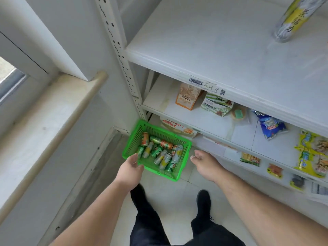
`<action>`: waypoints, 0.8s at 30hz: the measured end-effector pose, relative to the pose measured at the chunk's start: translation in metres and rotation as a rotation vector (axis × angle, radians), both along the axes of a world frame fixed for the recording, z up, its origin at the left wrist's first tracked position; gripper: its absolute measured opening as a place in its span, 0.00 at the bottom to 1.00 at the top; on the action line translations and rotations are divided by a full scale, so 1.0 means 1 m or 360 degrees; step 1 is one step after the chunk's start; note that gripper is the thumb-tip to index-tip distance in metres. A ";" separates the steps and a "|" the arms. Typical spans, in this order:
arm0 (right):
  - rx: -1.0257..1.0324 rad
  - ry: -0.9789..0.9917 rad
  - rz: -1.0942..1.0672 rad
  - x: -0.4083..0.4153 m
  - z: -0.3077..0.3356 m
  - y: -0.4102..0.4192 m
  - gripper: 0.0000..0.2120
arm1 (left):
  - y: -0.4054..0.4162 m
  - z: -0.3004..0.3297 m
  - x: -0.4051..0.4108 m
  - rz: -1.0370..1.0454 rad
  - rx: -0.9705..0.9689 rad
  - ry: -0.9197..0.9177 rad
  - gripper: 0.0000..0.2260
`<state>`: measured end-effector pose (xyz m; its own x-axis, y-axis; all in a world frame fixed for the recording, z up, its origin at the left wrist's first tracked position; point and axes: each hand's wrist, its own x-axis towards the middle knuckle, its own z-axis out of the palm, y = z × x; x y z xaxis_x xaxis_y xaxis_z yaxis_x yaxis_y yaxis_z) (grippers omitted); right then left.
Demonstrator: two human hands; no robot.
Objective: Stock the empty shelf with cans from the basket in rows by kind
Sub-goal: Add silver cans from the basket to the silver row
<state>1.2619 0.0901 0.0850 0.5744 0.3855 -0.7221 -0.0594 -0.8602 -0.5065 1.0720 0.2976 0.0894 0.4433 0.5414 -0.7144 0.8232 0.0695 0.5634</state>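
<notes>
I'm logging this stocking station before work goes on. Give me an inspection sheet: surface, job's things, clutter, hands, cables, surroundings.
Surface: white top shelf, mostly bare; one yellow-and-silver can stands at its right.
Job's things: green basket on the floor, holding a jumble of orange cans, green cans and yellow-and-silver ones, all lying down.
Clutter: snack packets on the lower shelves.
Hands: left hand open at the basket's near rim; right hand open beside the basket, holding nothing.
Cables: nothing seen.
Surroundings: window sill on the left, tiled floor.
</notes>
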 end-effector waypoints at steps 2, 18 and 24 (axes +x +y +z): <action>-0.0047 0.0021 -0.0062 -0.015 -0.015 0.025 0.25 | 0.027 -0.018 0.002 -0.0090 -0.0031 0.0033 0.27; -0.0295 0.0278 -0.0508 -0.019 -0.209 0.053 0.18 | 0.054 -0.199 0.037 -0.0226 -0.0252 0.0239 0.28; -0.0286 0.0377 -0.0830 -0.014 -0.319 0.064 0.13 | 0.049 -0.314 0.071 -0.0345 -0.0040 0.0281 0.27</action>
